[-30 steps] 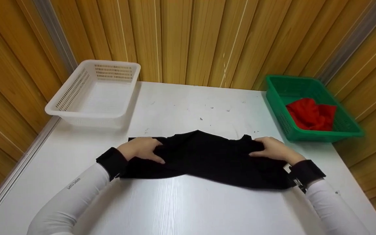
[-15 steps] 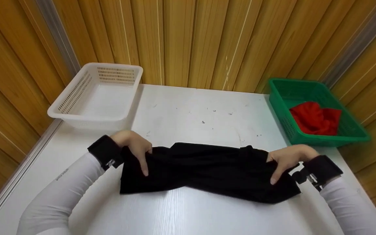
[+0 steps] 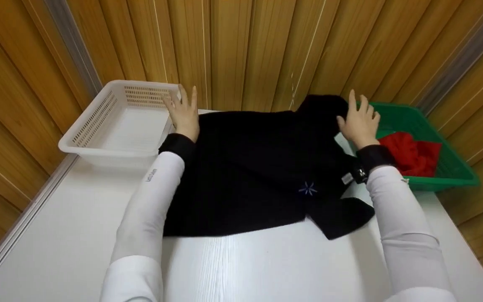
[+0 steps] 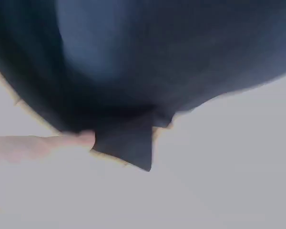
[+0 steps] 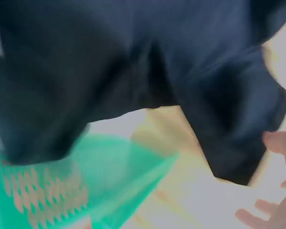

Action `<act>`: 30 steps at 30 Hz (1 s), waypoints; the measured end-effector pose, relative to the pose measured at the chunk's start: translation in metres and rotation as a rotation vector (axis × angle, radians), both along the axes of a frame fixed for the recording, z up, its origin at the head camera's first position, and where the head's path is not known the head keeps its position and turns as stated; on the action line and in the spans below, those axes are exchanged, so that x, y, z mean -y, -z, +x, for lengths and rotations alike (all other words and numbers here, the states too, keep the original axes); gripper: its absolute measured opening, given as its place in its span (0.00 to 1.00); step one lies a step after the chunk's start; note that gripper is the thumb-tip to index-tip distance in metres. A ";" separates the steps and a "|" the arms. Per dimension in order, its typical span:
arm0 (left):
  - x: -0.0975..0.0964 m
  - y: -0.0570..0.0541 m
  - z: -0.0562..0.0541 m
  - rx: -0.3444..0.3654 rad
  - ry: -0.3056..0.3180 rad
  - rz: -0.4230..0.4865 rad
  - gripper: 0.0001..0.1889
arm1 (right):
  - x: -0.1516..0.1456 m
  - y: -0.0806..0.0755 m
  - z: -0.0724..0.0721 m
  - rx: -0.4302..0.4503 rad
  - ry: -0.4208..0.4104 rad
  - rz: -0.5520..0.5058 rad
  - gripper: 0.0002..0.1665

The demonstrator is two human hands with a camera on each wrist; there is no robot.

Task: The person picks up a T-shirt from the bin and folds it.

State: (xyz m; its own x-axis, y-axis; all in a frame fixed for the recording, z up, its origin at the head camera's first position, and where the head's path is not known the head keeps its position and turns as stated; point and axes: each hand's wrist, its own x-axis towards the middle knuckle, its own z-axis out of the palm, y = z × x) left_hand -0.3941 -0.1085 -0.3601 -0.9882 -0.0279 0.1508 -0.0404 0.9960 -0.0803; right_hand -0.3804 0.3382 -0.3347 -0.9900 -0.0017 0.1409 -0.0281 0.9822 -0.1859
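A black short-sleeved T-shirt is spread out sideways between my arms, its sleeves toward the right. A small pale star-shaped print and a white label show near its collar end. My left hand, fingers straight and spread, is by the shirt's far left corner. In the left wrist view, a fingertip meets the edge of the dark cloth. My right hand is also spread, beside the far sleeve. The right wrist view has its fingers loose at the sleeve's edge, with the cloth blurred.
At the back left stands a white plastic basket, close to my left hand. A green basket at the back right holds a red cloth. Wood-patterned panels wall in the white table.
The folded black shirt, gripped at both ends, has been flung open toward the back wall. Both hands have moved forward and their fingers have spread off the cloth.
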 end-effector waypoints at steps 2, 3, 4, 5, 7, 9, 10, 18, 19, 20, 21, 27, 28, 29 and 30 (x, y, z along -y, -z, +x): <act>-0.007 0.015 0.007 0.026 0.034 -0.044 0.45 | 0.011 0.014 0.006 0.024 -0.039 -0.010 0.48; -0.010 0.021 0.014 0.050 0.076 -0.042 0.45 | 0.017 0.021 0.011 0.066 -0.071 -0.006 0.48; -0.013 0.027 0.022 0.082 0.120 -0.037 0.44 | 0.022 0.027 0.018 0.122 -0.103 0.000 0.48; -0.016 0.033 0.032 0.123 0.165 -0.036 0.44 | 0.026 0.034 0.026 0.178 -0.136 0.008 0.48; -0.021 0.042 0.053 0.219 0.255 -0.002 0.43 | 0.034 0.047 0.042 0.278 -0.192 0.010 0.48; -0.022 0.048 0.073 0.356 0.316 0.044 0.45 | 0.041 0.059 0.060 0.351 -0.234 -0.001 0.51; -0.022 0.050 0.081 0.421 0.338 0.059 0.46 | 0.044 0.066 0.067 0.378 -0.246 -0.011 0.53; -0.003 0.070 0.109 0.674 0.329 0.164 0.48 | 0.039 0.102 0.094 0.537 -0.298 -0.033 0.63; -0.001 0.072 0.109 0.686 0.325 0.178 0.48 | 0.038 0.104 0.095 0.550 -0.301 -0.043 0.63; 0.000 0.074 0.109 0.696 0.323 0.190 0.48 | 0.037 0.106 0.095 0.557 -0.304 -0.051 0.63; 0.001 0.075 0.109 0.702 0.323 0.204 0.48 | 0.036 0.107 0.094 0.559 -0.308 -0.059 0.63; 0.004 0.079 0.107 0.692 0.340 0.234 0.48 | 0.032 0.111 0.093 0.556 -0.322 -0.076 0.64; 0.004 0.080 0.108 0.694 0.341 0.238 0.48 | 0.032 0.111 0.092 0.560 -0.323 -0.078 0.64; 0.005 0.081 0.108 0.698 0.342 0.243 0.48 | 0.031 0.112 0.092 0.562 -0.325 -0.081 0.63; 0.006 0.081 0.108 0.701 0.344 0.249 0.48 | 0.031 0.112 0.092 0.565 -0.326 -0.083 0.63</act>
